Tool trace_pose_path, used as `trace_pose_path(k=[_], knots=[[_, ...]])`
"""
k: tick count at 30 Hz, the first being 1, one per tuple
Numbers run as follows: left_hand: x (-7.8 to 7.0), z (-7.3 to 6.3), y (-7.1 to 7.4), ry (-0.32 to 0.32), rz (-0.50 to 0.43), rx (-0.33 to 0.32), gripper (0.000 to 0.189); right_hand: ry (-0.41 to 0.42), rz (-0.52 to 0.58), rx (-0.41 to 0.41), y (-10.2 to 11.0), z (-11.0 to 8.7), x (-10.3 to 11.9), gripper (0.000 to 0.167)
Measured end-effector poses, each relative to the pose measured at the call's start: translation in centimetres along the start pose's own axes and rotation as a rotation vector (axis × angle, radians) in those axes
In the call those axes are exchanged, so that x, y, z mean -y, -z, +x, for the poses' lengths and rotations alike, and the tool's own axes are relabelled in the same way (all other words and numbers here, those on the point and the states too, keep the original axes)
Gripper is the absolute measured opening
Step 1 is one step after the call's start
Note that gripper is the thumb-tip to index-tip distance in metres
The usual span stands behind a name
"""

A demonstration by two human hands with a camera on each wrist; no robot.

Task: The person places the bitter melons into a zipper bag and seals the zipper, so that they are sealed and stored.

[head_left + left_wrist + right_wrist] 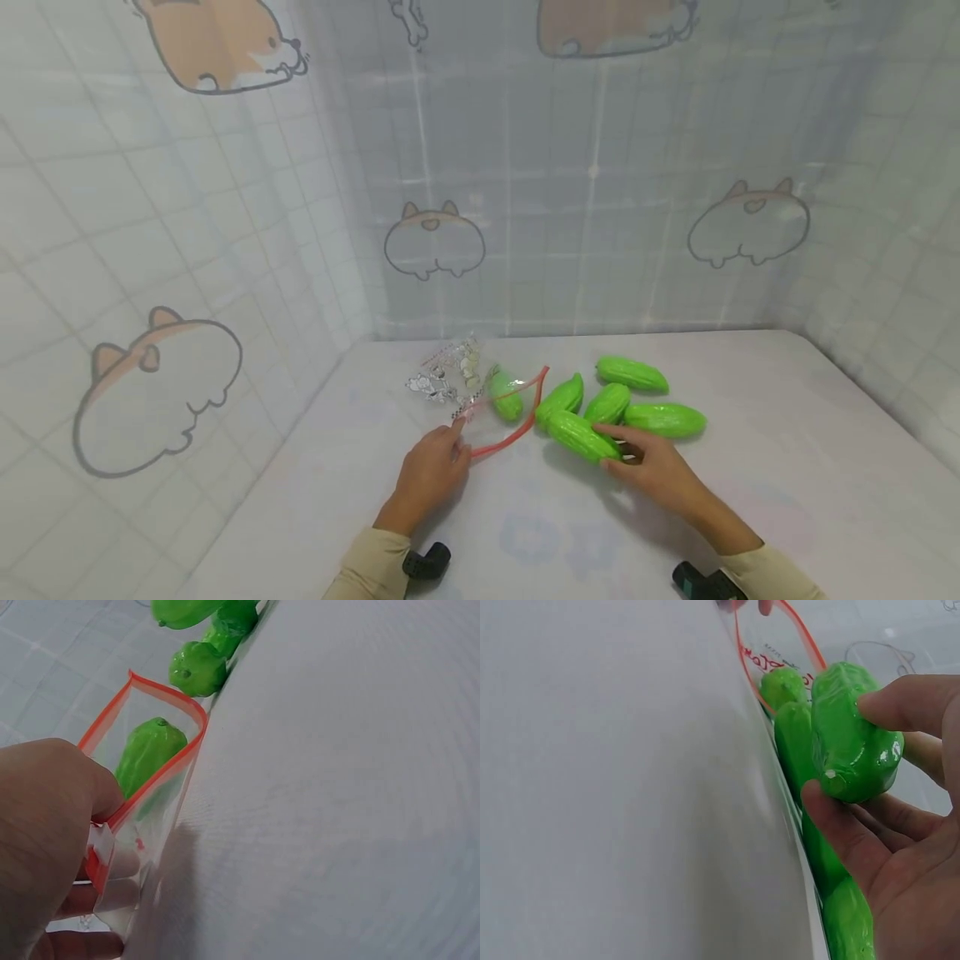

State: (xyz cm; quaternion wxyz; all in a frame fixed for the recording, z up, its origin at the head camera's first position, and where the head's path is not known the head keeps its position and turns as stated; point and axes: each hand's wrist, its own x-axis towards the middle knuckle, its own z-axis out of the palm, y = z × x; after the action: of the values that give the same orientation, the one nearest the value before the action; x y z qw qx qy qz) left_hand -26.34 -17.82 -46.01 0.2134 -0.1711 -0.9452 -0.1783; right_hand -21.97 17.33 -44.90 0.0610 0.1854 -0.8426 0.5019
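Note:
My left hand (pixel 433 467) pinches the red-edged rim of a clear plastic zip bag (pixel 516 433), whose mouth gapes toward the right. Inside the bag lies one glossy green toy cucumber (pixel 150 757), its tip near the opening. With thumb and fingers my right hand (pixel 660 471) grips another toy cucumber (pixel 851 735) by its near end, held above the table to the right of the bag mouth. Behind it rest several more green toy cucumbers (pixel 632 373), one of them close beside the bag's red rim. Part of the left fingers shows through the clear film.
The bag's crumpled printed part (pixel 446 375) spreads to the back left on the white tabletop (pixel 360 467). A pale curtain with cartoon dogs (pixel 510 167) stands behind the table and along both sides. Black wrist devices (pixel 427 562) sit at both sleeves.

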Motion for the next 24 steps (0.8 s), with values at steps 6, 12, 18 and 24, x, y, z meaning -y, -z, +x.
trace_pose_path(k=[6, 12, 18, 24], knots=[[0.0, -0.3, -0.1, -0.01, -0.006, -0.019, 0.04, -0.02, 0.007, 0.019, -0.5, 0.3, 0.4, 0.048], [-0.2, 0.0, 0.2, -0.011, -0.018, -0.017, 0.04, 0.029, 0.011, 0.046, -1.2, 1.2, 1.2, 0.047], [-0.3, 0.2, 0.4, 0.01, -0.026, 0.006, 0.042, 0.049, -0.01, 0.064, -2.3, 2.0, 2.0, 0.047], [-0.3, 0.1, 0.3, 0.02, -0.027, 0.02, 0.043, 0.058, -0.029, 0.065, -3.2, 2.5, 2.2, 0.047]])
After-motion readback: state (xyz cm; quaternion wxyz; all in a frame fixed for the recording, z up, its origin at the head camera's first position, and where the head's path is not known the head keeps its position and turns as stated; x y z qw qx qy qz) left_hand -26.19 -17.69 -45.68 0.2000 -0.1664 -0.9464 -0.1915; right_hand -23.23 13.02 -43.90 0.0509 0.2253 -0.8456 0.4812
